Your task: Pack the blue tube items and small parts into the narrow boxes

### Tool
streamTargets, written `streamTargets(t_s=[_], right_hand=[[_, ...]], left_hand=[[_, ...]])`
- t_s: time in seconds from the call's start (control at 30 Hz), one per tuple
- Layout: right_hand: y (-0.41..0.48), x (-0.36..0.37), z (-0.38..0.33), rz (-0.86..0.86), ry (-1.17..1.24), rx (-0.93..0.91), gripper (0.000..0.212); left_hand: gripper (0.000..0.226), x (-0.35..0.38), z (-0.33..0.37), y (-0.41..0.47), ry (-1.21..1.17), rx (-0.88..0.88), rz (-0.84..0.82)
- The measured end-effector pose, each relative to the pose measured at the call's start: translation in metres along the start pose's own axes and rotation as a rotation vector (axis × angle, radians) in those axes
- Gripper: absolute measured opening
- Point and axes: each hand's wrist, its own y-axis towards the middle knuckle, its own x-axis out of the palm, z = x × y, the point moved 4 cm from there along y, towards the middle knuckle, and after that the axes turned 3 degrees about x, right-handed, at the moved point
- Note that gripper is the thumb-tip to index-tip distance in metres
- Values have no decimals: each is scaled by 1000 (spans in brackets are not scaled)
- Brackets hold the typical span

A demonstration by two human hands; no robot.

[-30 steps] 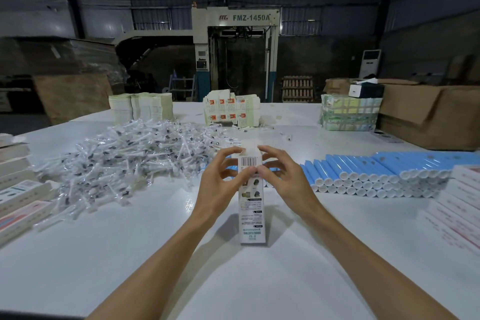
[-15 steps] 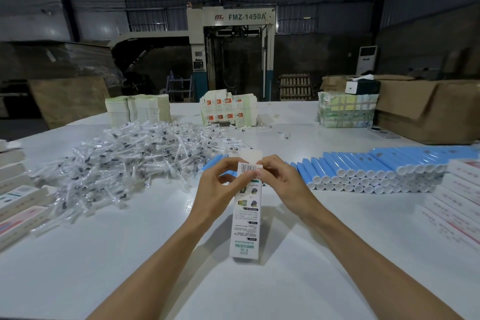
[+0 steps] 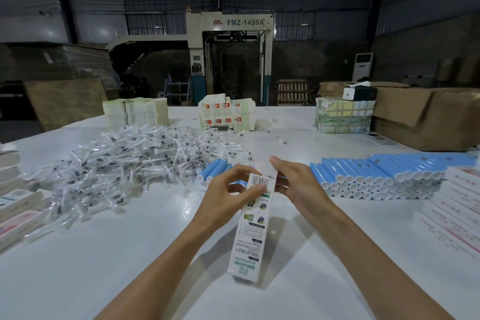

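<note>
Fingers (image 3: 244, 170) of left hand (image 3: 223, 199) and right hand (image 3: 298, 187) pinch the top of the box (image 3: 250, 239), bottom down by the tabletop (image 3: 130, 254), guessing that steadies it for tucking the flap (image 3: 263, 170).

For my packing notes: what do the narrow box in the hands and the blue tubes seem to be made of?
The narrow box: probably thin printed cardboard, matte; its top flap folds. The blue tubes: perhaps plastic, smooth, slight sheen, white end caps; coated paper also possible.
</note>
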Motion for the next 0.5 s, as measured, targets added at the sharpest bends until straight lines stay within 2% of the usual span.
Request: streamTargets(t_s=[0.2, 0.5], right_hand=[[2, 7, -2, -135, -73, -46, 25], [2, 2, -1, -97, 62, 28, 18]], left_hand=[[27, -8, -5, 0, 39, -2, 63], [45, -1, -2, -2, -16, 34, 37]])
